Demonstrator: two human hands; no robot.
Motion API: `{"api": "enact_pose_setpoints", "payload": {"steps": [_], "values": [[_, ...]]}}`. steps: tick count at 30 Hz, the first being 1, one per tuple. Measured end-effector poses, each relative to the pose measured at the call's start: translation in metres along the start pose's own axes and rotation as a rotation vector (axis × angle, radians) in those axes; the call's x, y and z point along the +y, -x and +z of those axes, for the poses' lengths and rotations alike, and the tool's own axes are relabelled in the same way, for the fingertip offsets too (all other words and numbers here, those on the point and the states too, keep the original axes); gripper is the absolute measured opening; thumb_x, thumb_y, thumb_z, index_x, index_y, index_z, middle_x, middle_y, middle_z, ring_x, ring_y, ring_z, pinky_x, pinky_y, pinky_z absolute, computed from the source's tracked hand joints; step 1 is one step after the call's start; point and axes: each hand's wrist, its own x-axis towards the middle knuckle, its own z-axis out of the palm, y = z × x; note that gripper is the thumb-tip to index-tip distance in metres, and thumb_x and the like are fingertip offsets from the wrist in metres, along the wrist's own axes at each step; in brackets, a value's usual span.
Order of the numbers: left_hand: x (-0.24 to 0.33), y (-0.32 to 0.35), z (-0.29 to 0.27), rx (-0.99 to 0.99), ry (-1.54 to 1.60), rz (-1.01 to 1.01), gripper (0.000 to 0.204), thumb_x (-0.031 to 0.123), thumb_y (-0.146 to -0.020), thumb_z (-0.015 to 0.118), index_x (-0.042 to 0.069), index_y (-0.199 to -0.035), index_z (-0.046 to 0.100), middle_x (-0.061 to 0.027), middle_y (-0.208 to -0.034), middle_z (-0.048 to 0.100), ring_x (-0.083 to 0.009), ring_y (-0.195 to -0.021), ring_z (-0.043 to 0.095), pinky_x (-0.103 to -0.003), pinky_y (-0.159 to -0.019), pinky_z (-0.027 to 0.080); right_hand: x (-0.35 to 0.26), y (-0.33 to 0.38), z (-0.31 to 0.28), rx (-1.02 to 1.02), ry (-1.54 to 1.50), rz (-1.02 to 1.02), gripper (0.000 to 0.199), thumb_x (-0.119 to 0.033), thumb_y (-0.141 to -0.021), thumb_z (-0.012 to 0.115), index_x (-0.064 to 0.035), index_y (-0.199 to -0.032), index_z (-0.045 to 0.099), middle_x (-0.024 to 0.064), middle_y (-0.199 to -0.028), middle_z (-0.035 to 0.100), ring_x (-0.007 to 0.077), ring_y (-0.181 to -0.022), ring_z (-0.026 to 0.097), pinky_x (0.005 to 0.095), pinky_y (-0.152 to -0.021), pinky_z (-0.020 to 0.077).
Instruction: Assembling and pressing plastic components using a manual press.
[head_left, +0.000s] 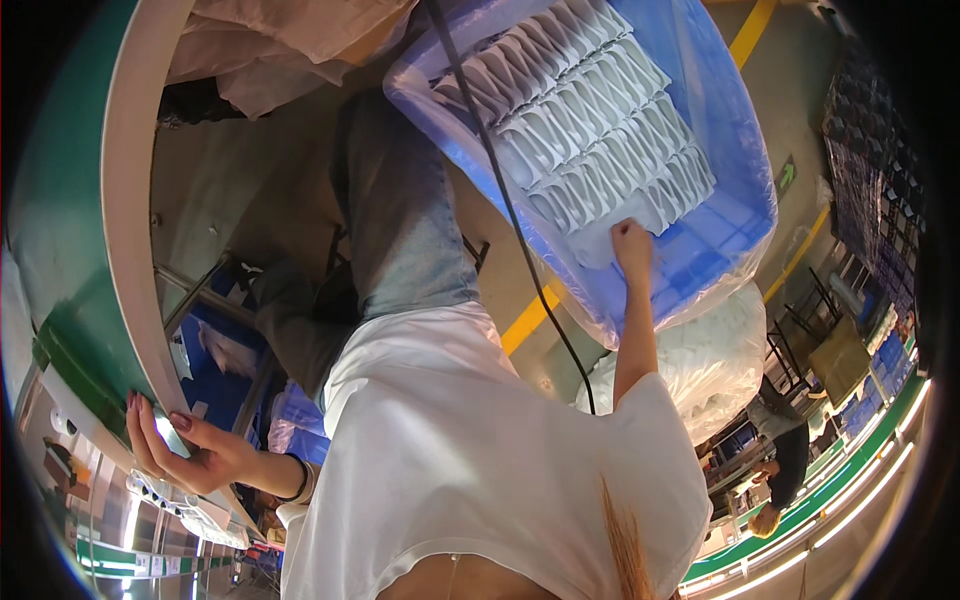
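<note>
My right hand [632,240] curls shut on something among the white moulded pieces [590,120], but my fingers hide what exactly. My left hand's [180,445] fingertips slip behind the green conveyor's rim [130,250]. The blue crate [730,170] runs off the top edge; the distant shelves [870,150] are too blurred to read

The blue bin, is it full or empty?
Mostly full: rows of white moulded pieces fill most of the blue bin, bare only near the right hand.
</note>
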Motion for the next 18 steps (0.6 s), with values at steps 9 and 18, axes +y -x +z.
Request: {"api": "enact_pose_setpoints", "payload": {"steps": [9,18], "values": [[-0.004,-0.001,0.005,0.094,0.022,0.016,0.021,0.015,-0.097,0.057,0.003,-0.108,0.071,-0.0092,-0.108,0.071,-0.0228,-0.097,0.068,-0.034,-0.082,0.05,-0.024,0.014,0.059,-0.391,-0.942,0.155,0.021,-0.017,-0.088,0.065,0.0,-0.1,0.065,0.0076,-0.098,0.068,0.0135,-0.084,0.062,0.0263,-0.08,0.0482],[0.0,0.0,0.002,0.008,-0.008,-0.004,0.026,0.012,-0.099,0.053,-0.007,-0.111,0.065,-0.0178,-0.111,0.065,-0.029,-0.102,0.064,-0.038,-0.088,0.054,-0.019,0.008,0.06,-0.368,-0.844,0.154,0.025,-0.027,-0.086,0.07,-0.0033,-0.092,0.066,0.0038,-0.084,0.066,0.0122,-0.076,0.059,0.0271,-0.068,0.0471]]}}
